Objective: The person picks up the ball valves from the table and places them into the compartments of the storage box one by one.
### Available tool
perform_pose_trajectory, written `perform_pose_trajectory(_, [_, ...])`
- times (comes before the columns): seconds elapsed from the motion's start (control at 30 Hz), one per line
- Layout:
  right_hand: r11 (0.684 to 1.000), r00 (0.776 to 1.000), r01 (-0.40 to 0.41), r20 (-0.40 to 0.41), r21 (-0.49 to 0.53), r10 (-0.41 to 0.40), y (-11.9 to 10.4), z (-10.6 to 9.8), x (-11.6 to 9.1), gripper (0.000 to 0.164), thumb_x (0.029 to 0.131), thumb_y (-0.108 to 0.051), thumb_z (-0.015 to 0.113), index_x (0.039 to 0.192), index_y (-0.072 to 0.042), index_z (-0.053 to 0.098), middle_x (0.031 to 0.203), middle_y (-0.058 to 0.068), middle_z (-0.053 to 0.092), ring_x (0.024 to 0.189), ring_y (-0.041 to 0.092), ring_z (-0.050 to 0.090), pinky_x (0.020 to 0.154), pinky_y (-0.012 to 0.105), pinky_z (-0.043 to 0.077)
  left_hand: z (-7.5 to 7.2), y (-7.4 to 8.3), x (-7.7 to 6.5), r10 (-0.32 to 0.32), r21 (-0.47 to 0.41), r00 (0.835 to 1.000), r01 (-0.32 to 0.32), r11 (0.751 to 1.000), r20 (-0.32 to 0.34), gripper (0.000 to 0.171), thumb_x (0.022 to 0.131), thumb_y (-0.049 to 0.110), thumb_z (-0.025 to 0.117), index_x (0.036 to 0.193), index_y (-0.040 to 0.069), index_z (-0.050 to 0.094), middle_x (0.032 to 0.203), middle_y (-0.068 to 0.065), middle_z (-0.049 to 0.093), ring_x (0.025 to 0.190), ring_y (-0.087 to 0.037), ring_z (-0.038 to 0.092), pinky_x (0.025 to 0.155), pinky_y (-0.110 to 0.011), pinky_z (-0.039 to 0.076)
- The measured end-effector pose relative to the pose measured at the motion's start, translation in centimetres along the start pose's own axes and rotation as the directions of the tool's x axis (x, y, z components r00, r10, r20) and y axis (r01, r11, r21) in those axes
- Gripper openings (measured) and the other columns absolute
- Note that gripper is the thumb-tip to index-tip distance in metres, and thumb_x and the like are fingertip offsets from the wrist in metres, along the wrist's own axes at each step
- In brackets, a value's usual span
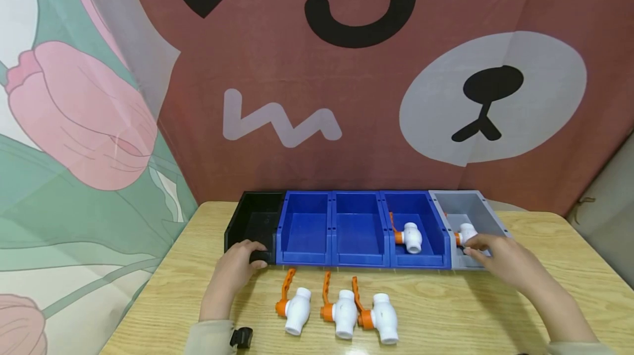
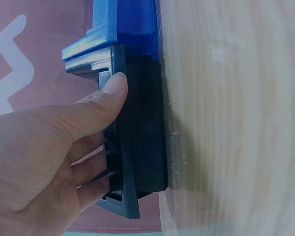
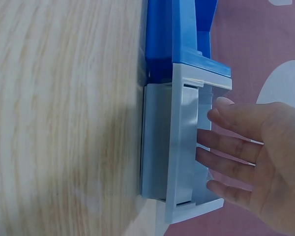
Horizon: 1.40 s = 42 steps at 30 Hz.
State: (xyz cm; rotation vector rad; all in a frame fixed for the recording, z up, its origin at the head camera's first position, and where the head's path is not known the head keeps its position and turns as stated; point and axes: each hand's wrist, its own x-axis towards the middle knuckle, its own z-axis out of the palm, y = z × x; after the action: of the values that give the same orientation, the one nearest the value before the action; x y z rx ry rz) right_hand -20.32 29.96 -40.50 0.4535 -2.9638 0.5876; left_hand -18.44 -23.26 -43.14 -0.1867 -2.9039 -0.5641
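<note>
In the head view my left hand (image 1: 239, 267) grips the front lip of the black bin (image 1: 257, 209). The left wrist view shows the thumb (image 2: 115, 84) on the outer front and the other fingers reaching over the edge. At the far right my right hand (image 1: 500, 258) is over the front of the grey bin (image 1: 458, 199), fingertips right by a white ball valve (image 1: 466, 231) inside. Loosely extended fingers (image 3: 231, 145) pass over the grey front edge in the right wrist view, holding nothing visible; the valve is hidden there.
Between the black and grey bins stand three blue bins (image 1: 308, 258); the rightmost holds a white valve (image 1: 412, 238) with an orange handle. Three more valves (image 1: 345, 313) lie on the wooden table (image 1: 446, 311) in front. A printed cloth (image 1: 366, 162) hangs behind.
</note>
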Motion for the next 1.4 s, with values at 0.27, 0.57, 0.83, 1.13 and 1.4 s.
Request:
perform_pose_trajectory(0.27, [0.999, 0.999, -0.044, 0.017, -0.003, 0.044, 0.6, 0.3, -0.3, 0.015, 0.092, -0.023, 0.071, 0.1, -0.011, 0.073, 0.086, -0.006, 0.067, 0.081, 0.02, 0.064, 0.065, 0.048, 0.051, 0.2, 0.1, 0.2, 0.011, -0.002, 1.0, -0.011, 1.0, -0.006, 0.023, 0.083, 0.017, 0.08, 0.104, 0.011, 0.073, 0.106, -0.009, 0.068, 0.105, -0.035, 0.062, 0.09, -0.052, 0.052])
perform_pose_trajectory(0.57, [0.998, 0.998, -0.063, 0.012, -0.021, 0.063, 1.4, 0.7, -0.1, 0.005, 0.085, -0.019, 0.078, 0.087, -0.016, 0.075, 0.082, -0.004, 0.069, 0.076, 0.019, 0.065, 0.059, 0.046, 0.051, 0.3, 0.2, 0.5, -0.002, -0.018, 1.0, 0.002, 1.0, 0.01, 0.024, 0.083, 0.018, 0.08, 0.105, 0.012, 0.073, 0.109, -0.01, 0.068, 0.108, -0.036, 0.062, 0.091, -0.053, 0.051])
perform_pose_trajectory(0.83, [0.992, 0.991, -0.125, 0.044, -0.011, 0.126, 1.3, 0.9, 0.2, 0.006, 0.086, -0.022, 0.077, 0.085, -0.016, 0.074, 0.084, -0.001, 0.069, 0.076, 0.02, 0.063, 0.059, 0.045, 0.05, 0.4, 0.2, 0.4, -0.017, -0.022, 1.0, 0.018, 1.0, 0.023, 0.025, 0.083, 0.017, 0.081, 0.106, 0.012, 0.073, 0.112, -0.01, 0.068, 0.11, -0.036, 0.06, 0.091, -0.054, 0.051])
perform_pose_trajectory(1.13, [0.994, 0.993, -0.113, -0.028, -0.016, 0.112, 1.0, 1.0, -0.1, 0.009, 0.081, -0.021, 0.08, 0.079, -0.022, 0.071, 0.081, -0.002, 0.066, 0.073, 0.02, 0.06, 0.054, 0.042, 0.046, 0.1, 1.2, 0.5, 0.001, 0.01, 1.0, -0.001, 1.0, 0.017, 0.026, 0.084, 0.019, 0.08, 0.108, 0.011, 0.072, 0.113, -0.009, 0.068, 0.11, -0.033, 0.06, 0.093, -0.051, 0.051])
perform_pose_trajectory(1.4, [0.993, 0.992, -0.119, -0.031, -0.013, 0.118, 0.4, 1.4, 0.3, 0.006, 0.082, -0.019, 0.079, 0.082, -0.017, 0.073, 0.086, 0.005, 0.07, 0.078, 0.031, 0.066, 0.057, 0.049, 0.05, -1.7, 3.0, -0.6, 0.067, 0.133, 0.996, -0.059, 0.989, -0.057, 0.024, 0.085, 0.024, 0.079, 0.104, 0.009, 0.074, 0.105, -0.008, 0.068, 0.101, -0.033, 0.063, 0.087, -0.049, 0.053])
